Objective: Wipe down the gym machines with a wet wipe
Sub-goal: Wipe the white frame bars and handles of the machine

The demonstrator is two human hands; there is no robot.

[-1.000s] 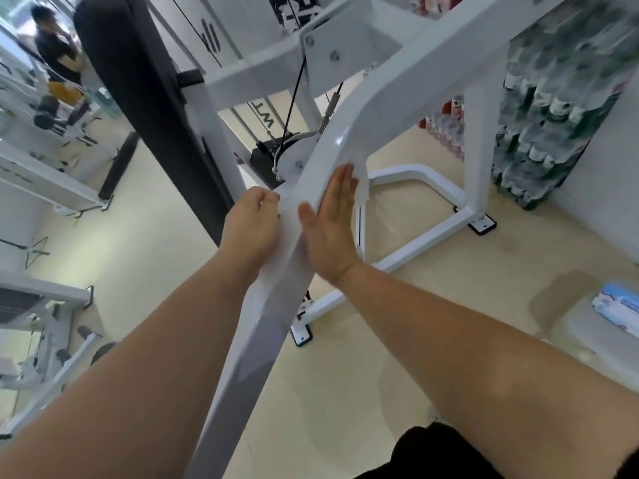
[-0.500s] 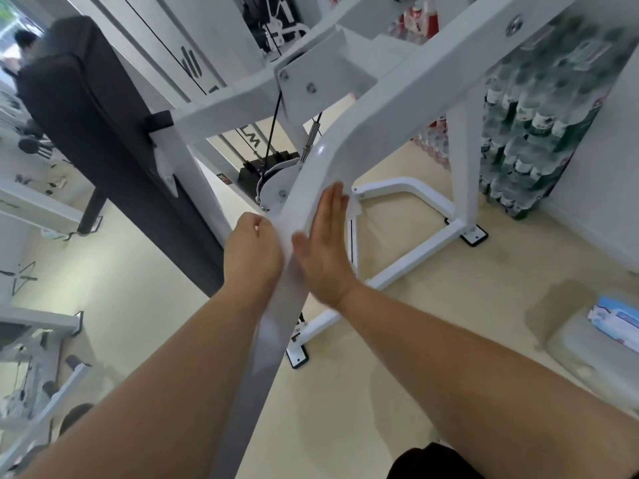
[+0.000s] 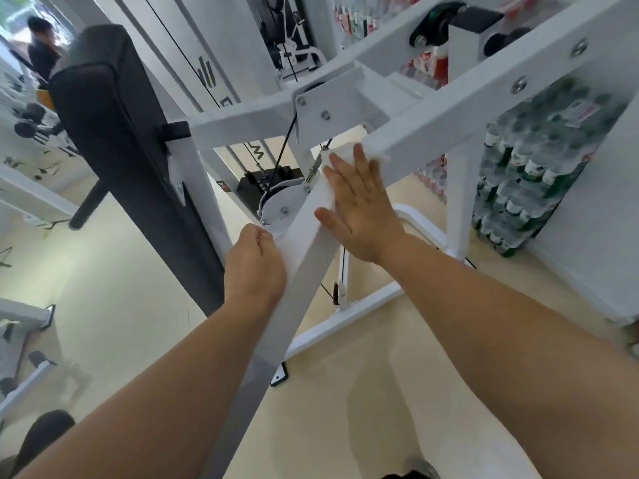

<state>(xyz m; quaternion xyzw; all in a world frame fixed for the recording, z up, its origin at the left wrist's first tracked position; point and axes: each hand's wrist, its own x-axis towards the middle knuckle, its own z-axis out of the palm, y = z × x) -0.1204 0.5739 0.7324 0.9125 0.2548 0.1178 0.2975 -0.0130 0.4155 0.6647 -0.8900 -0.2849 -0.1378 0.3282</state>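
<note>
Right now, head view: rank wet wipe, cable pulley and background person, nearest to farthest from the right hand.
1. Wet wipe, under the right hand on the white beam.
2. Cable pulley, just left of it.
3. Person, far upper left.

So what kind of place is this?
Most likely a gym. There is a white machine frame with a pulley, a black pad, and what look like dumbbells at the far left.
</note>
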